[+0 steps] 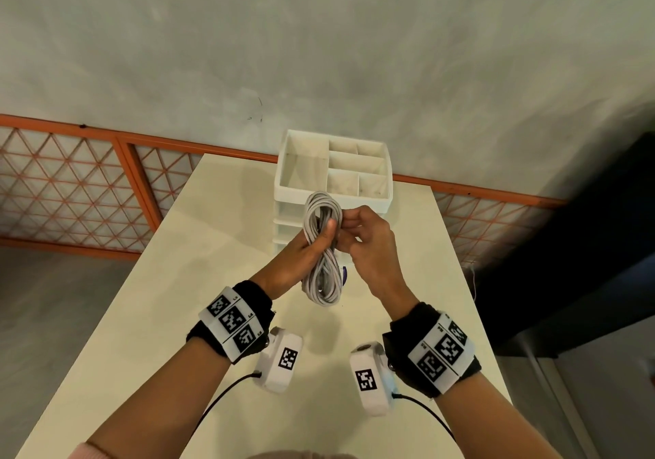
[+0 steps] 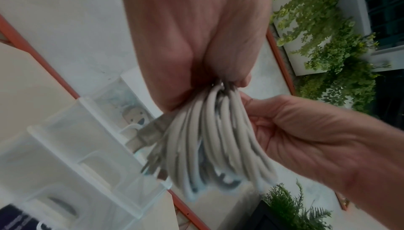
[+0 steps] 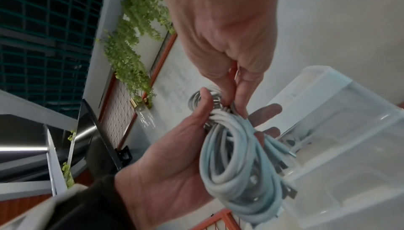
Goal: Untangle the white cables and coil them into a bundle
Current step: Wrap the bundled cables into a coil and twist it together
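A coiled bundle of white cables [image 1: 322,249] hangs upright above the table's middle, looped like a long oval. My left hand [image 1: 308,246] grips it round the waist, thumb pressed across the strands. My right hand [image 1: 361,235] pinches strands at the bundle's upper right side. The left wrist view shows the cable bundle [image 2: 210,144] fanning out below my left hand [image 2: 196,52], with my right hand [image 2: 306,138] beside it. In the right wrist view the cable bundle [image 3: 238,161] lies in my left hand [image 3: 174,156] while my right hand's fingertips [image 3: 229,95] pinch its top.
A white plastic drawer organiser [image 1: 386,196] with open compartments on top stands just behind the hands on the cream table [image 1: 177,281]. An orange mesh railing [image 1: 88,182] runs behind the table. A dark cabinet [image 1: 584,263] stands at the right.
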A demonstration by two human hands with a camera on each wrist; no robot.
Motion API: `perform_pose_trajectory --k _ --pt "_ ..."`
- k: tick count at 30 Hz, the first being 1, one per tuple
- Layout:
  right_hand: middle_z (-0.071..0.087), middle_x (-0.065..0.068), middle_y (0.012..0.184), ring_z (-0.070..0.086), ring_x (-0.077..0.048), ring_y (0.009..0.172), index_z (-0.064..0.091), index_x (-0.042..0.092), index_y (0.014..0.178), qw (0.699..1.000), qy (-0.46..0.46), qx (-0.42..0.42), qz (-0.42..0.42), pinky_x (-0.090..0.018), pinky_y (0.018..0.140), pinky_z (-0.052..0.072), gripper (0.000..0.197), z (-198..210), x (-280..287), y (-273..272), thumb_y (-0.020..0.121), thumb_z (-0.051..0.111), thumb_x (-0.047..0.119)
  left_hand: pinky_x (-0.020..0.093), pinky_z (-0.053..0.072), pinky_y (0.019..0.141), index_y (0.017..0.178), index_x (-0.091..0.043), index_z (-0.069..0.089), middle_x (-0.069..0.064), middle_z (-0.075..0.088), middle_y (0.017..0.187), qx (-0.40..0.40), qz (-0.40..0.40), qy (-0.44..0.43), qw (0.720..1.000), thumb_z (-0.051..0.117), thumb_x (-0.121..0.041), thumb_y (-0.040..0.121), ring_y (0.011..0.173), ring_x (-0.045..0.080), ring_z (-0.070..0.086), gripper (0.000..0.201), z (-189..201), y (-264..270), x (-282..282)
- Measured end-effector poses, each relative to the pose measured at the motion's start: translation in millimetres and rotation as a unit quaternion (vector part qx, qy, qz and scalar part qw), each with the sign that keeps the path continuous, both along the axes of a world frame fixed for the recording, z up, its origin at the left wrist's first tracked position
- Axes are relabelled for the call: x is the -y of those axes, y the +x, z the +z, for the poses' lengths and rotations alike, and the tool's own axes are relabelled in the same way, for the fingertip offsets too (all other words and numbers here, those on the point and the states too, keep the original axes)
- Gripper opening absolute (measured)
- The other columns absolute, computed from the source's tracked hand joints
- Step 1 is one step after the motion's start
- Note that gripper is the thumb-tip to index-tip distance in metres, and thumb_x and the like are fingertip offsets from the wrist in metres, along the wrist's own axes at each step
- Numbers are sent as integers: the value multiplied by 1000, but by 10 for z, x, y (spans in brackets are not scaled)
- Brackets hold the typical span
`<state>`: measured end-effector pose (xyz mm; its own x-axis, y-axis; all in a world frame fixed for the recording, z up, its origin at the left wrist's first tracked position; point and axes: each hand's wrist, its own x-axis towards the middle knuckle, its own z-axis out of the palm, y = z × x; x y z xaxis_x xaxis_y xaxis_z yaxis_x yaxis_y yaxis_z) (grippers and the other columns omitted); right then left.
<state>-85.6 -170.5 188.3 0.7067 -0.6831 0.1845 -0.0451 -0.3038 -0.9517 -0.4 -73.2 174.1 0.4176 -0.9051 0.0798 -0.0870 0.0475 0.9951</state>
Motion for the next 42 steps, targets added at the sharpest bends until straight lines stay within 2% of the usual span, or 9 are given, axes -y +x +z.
perform_pose_trajectory --k 4,8,13,19,23,26,30,34,42 --pt "66 -10 91 67 -25 85 56 5 91 998 51 10 19 -28 67 59 10 17 11 -16 85 64 1 12 43 97 139 -22 41 -1 57 133 27 -65 23 997 22 -36 102 122 3 52 44 57 61 4" --pt "66 -10 88 65 -22 76 57 3 92 999 20 -21 22 -22 59 54 13 6 42 -20 82 65 -2 26 49 99 138 -37 38 -4 61 127 24 -104 35 994 22 -39 101 115 17 59 40 74 78 -28" --pt "66 3 74 66 -7 68 63 9 84 996 -42 -67 50 -12 65 53 18 55 141 -11 75 70 -5 4 43 84 125 -55 40 -35 56 118 -73 -105 51 990 21 -43 100 106 -17 52 34 -5 36 -66" --pt "73 -2 93 68 -10 88 67 7 95 982 -104 -114 110 -20 82 53 12 15 295 -126 86 66 15 20 49 69 88 -11 57 1 54 76 -152 -46 53 986 45 -48 86 71 9 57 39 -255 63 -62" --pt "64 -4 120 62 -13 109 47 18 125 976 18 -178 124 -32 97 49 55 -130 311 -224 86 54 55 30 52 91 107 -1 59 11 67 98 -193 -19 22 981 46 -50 84 101 20 65 55 -260 37 -45" --pt "55 0 136 55 -12 121 27 24 142 960 120 -186 173 -37 106 43 92 -244 202 -259 70 55 74 33 53 86 106 7 56 17 66 99 -189 1 -14 982 45 -46 85 98 26 64 58 -156 9 -6" --pt "56 -4 134 56 -16 123 37 17 135 944 174 -168 224 -40 104 46 94 -249 117 -183 62 72 64 24 55 71 78 -9 56 -5 66 72 -215 -21 -61 975 47 -36 91 78 13 65 31 -91 -7 39" --pt "66 -4 114 61 -14 113 54 16 125 922 161 -202 289 -28 98 48 52 -130 134 -188 78 73 22 31 56 84 81 -5 58 7 68 85 -224 -61 -39 972 55 -27 84 101 19 67 22 -46 10 33" --pt "69 -7 112 61 -16 111 60 15 118 926 124 -221 279 -31 97 49 53 -45 148 -146 67 76 9 18 50 82 83 -15 68 -1 73 84 -143 -86 -14 986 69 -15 76 117 15 60 7 35 67 30"
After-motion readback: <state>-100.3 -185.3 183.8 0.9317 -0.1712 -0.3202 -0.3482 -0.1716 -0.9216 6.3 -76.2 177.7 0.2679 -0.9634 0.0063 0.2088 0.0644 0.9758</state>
